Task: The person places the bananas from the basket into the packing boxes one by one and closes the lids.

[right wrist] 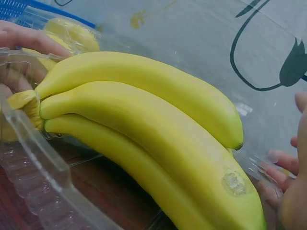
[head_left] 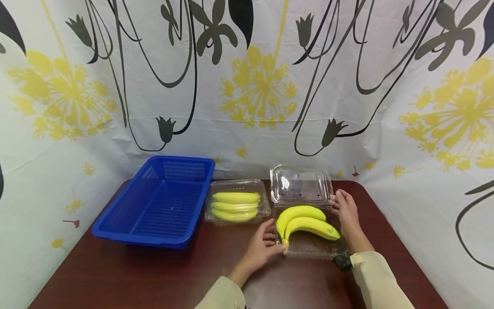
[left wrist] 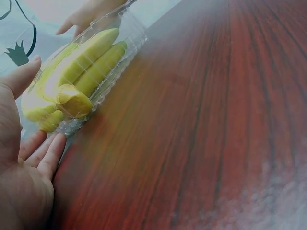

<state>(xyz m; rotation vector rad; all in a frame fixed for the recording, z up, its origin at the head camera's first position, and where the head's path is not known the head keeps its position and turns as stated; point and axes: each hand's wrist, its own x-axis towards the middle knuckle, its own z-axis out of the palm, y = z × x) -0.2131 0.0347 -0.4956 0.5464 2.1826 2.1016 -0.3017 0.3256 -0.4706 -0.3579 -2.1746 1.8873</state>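
A bunch of yellow bananas [head_left: 308, 223] lies in a clear plastic clamshell box [head_left: 308, 251] whose lid [head_left: 301, 186] stands raised behind it. At the box's left side is my left hand [head_left: 259, 245], fingers extended along the wall and thumb near the banana stem. In the left wrist view, that hand's fingers [left wrist: 52, 155] look straight. My right hand [head_left: 348, 214] is at the back right corner, fingertips by the lid's edge. The right wrist view shows a worn sticker-like patch [right wrist: 235, 183] on one banana.
A second clear box [head_left: 238, 186] holding bananas stands left of the open one. Farther left, a blue plastic basket [head_left: 166, 206] rests on the dark red wooden table [head_left: 216, 270]. Behind the table hangs a white flower-printed cloth [head_left: 262, 141].
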